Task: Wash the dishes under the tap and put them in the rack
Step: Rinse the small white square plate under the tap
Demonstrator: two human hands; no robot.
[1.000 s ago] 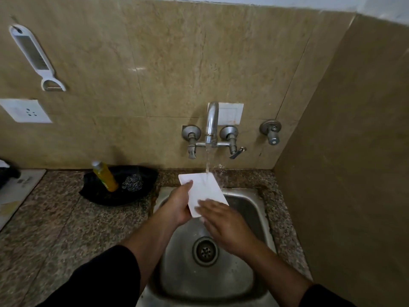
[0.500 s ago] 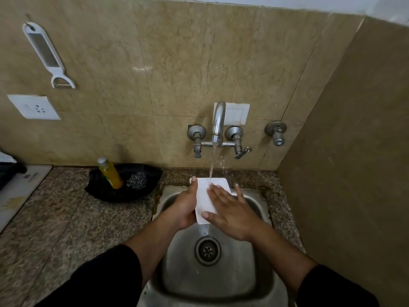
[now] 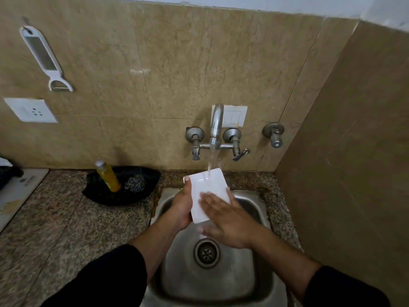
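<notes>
White dish (image 3: 209, 187), wet under tap (image 3: 216, 124), clasped by left grip (image 3: 182, 207), right grip (image 3: 229, 228) flat-fingered

Place: you are standing at a kitchen washing-up corner.
Sink: a steel sink (image 3: 243, 284) set in your speckled stone counter (image 3: 66, 229).
Wall: tan tiles, 1 tap (image 3: 215, 125) with 2 valves, and a hanging peeler (image 3: 41, 52).
Counter: a soap bottle (image 3: 108, 177) and a steel scourer (image 3: 135, 183).

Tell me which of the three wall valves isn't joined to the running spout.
The rightmost valve, standing alone near the side wall; the left valve and middle valve flank the spout and share its crossbar.
</notes>
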